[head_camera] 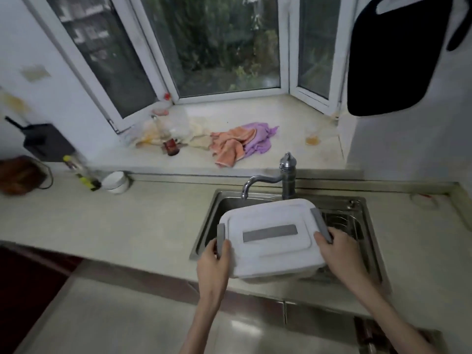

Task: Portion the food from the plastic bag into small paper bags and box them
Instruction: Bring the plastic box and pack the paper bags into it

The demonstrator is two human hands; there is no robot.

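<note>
A pale stone counter [143,226] spans the middle of the frame, with a steel sink [370,254] set into it at centre right. At upper left on it stand a white bowl [116,182], a yellow-labelled bottle [81,175] and a brown, blurred object [18,177].

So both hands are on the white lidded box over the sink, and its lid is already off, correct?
Not quite. The head view shows the lid on the white box, closed over it, with a grey clip at each end. The rest holds: the left hand and right hand each grip an end of the box, over the sink.
</note>
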